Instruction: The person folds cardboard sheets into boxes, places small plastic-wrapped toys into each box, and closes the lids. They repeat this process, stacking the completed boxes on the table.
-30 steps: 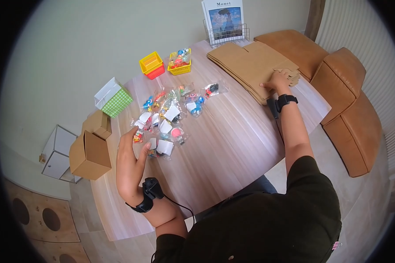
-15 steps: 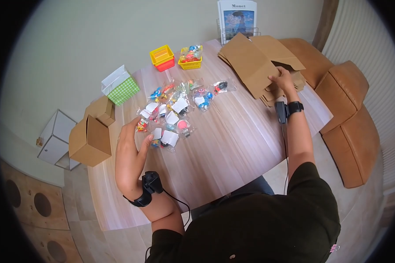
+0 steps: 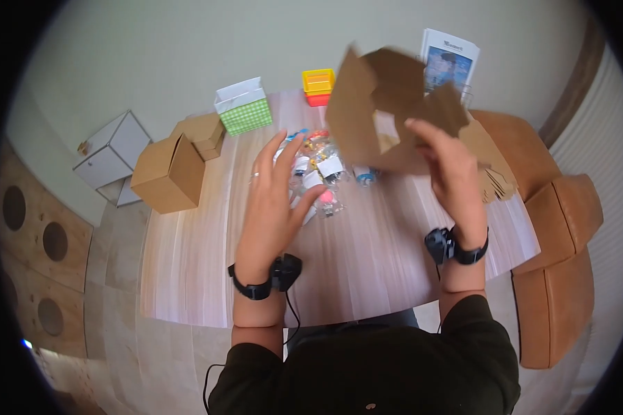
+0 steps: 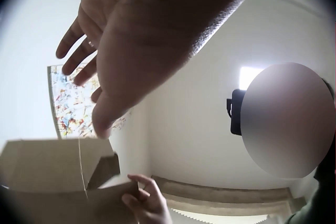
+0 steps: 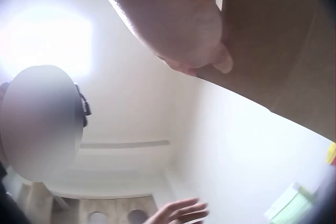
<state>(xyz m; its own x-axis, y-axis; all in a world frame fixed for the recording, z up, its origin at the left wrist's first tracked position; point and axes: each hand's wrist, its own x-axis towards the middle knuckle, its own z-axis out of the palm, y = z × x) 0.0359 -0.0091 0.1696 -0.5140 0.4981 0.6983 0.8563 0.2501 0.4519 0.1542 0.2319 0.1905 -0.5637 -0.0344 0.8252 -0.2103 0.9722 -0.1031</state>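
Note:
In the head view my right hand [image 3: 453,183] grips the edge of a brown cardboard box [image 3: 349,104], raised over the right half of the table. The box is partly unfolded, with a gap through its middle and its flaps sticking out. The right wrist view shows the thumb against a broad cardboard panel [image 5: 273,50]. My left hand [image 3: 270,200] is in the air with fingers spread and holds nothing. Beyond its fingertips lie several small toys in clear bags [image 3: 329,166], partly covered by the hand in this view.
Flat cardboard [image 3: 495,152] is stacked at the table's right. Two formed cardboard boxes [image 3: 169,173] stand at the left edge. Along the back are a green checked bag [image 3: 246,116] and stacked yellow and red baskets [image 3: 318,83]. A magazine [image 3: 450,66] stands behind the raised box.
My right hand has lifted a flat cardboard box off the stack and brought it left, and the box has spread open. My left hand has risen and moved right. The head view has turned left.

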